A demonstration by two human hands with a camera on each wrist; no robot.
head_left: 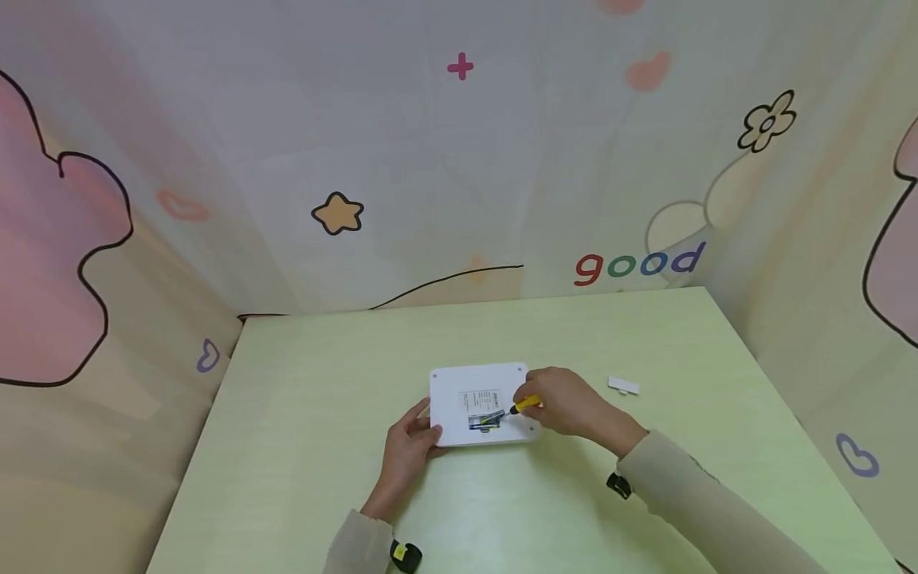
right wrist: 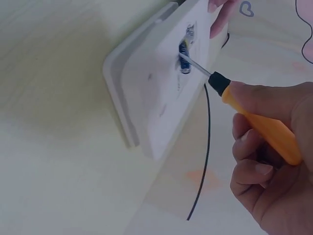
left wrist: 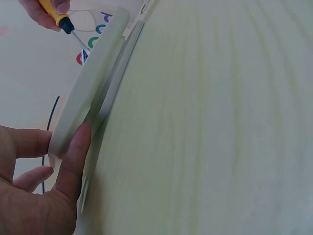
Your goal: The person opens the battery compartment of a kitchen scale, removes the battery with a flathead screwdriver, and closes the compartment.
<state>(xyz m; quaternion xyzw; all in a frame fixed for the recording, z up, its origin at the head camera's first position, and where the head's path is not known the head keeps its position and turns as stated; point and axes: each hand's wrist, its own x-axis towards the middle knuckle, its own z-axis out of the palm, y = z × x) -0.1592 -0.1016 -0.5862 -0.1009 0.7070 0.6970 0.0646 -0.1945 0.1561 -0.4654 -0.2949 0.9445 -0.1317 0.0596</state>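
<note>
A flat white device [head_left: 455,399] lies back side up on the light green table [head_left: 323,375]. Its open battery slot shows blue batteries [head_left: 486,420]. My left hand [head_left: 407,448] grips the device's left corner, thumb [left wrist: 73,156] against the edge of the device [left wrist: 93,83]. My right hand [head_left: 566,402] holds a yellow-handled screwdriver [head_left: 527,403] with its tip in the slot. In the right wrist view the screwdriver [right wrist: 259,127] has its metal shaft reaching the batteries [right wrist: 184,49] in the device [right wrist: 151,93]. The right hand [right wrist: 279,171] is curled round the handle.
A small white cover piece [head_left: 623,386] lies on the table to the right of the device. Cartoon-printed cloth walls [head_left: 459,159] close the table in at the back and on both sides.
</note>
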